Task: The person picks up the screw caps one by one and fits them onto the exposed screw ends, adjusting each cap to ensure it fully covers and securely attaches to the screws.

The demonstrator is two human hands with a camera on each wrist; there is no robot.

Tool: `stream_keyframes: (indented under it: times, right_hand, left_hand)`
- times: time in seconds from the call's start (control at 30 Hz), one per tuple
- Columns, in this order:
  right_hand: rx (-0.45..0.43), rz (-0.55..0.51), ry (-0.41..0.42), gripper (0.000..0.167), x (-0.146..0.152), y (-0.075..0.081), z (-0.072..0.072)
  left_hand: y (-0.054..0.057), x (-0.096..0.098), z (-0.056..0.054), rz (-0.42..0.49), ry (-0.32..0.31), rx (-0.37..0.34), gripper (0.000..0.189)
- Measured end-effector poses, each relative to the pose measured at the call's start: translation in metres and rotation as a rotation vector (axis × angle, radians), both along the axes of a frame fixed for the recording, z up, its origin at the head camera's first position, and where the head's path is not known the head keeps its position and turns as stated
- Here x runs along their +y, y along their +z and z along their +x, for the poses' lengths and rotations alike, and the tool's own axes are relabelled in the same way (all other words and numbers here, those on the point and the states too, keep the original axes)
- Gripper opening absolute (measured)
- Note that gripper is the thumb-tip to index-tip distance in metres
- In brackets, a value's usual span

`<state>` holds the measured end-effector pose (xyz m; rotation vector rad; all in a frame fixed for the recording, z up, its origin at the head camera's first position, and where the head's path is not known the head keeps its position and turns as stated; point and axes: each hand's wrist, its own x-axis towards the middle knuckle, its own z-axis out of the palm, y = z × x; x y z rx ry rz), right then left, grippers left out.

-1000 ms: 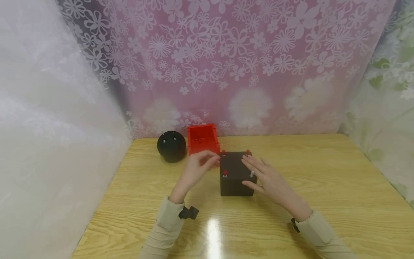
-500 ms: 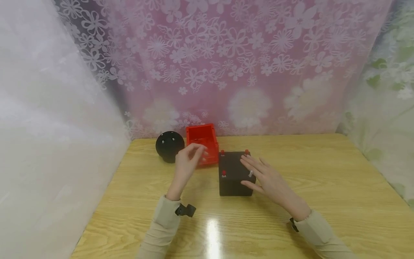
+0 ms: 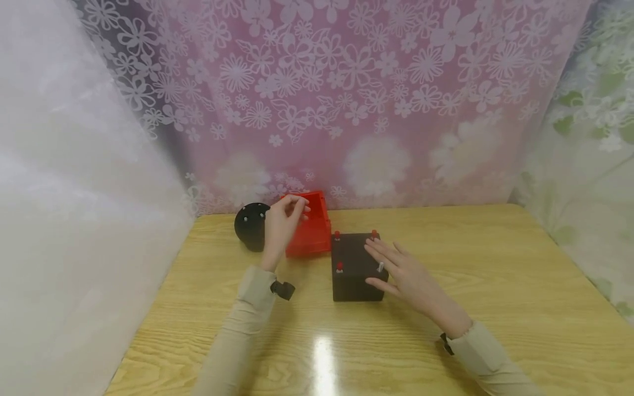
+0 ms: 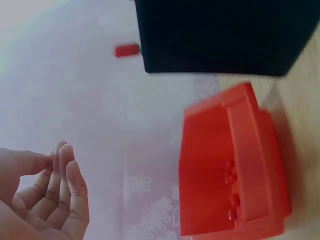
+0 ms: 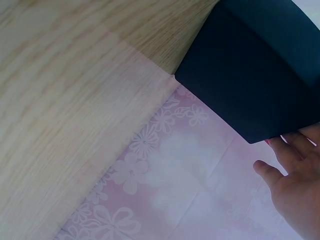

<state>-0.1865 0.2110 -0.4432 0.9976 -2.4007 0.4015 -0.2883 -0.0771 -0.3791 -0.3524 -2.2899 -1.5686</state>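
Note:
In the head view my left hand (image 3: 284, 223) hangs over the red bin (image 3: 317, 231), fingers loosely bent. The left wrist view shows its thumb beside the fingertips and nothing visible between them. Several small red caps (image 4: 231, 175) lie inside the bin. My right hand (image 3: 408, 275) rests on the right side of a black box (image 3: 356, 256), fingers straight, thumb apart. Red caps (image 3: 339, 267) top three of the box's corner posts. A bare silver post (image 3: 380, 267) stands at the near right corner, beside the right fingers.
Behind my left hand, to the left of the bin, sits a round black object (image 3: 250, 225) with several silver posts. Everything stands on a wooden table (image 3: 446, 231), with a pink flowered curtain (image 3: 376, 121) along its back edge.
My left hand has moved from beside the black box, left and away from me, to over the red bin. The right hand keeps its place on the box.

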Motion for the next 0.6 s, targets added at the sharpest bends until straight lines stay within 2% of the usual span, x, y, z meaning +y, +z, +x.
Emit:
stream_keyframes:
  times: [0.13, 0.33, 0.5, 0.6]
  right_hand:
    - [-0.014, -0.001, -0.005, 0.074, 0.001, 0.001, 0.001]
    - [-0.012, -0.001, -0.004, 0.074, 0.001, 0.000, 0.001]
    - [-0.005, -0.013, 0.004, 0.074, 0.002, -0.001, 0.000]
    - [-0.010, -0.017, 0.005, 0.074, 0.002, -0.001, 0.000]
  left_hand:
    - [0.000, 0.006, -0.022, -0.103, 0.050, 0.012, 0.025]
    - [-0.013, 0.014, -0.051, -0.302, 0.126, -0.007, 0.024]
    - [-0.026, 0.019, -0.068, -0.464, 0.159, -0.047, 0.020]
    - [-0.033, 0.020, -0.076, -0.559, 0.155, -0.080, 0.020]
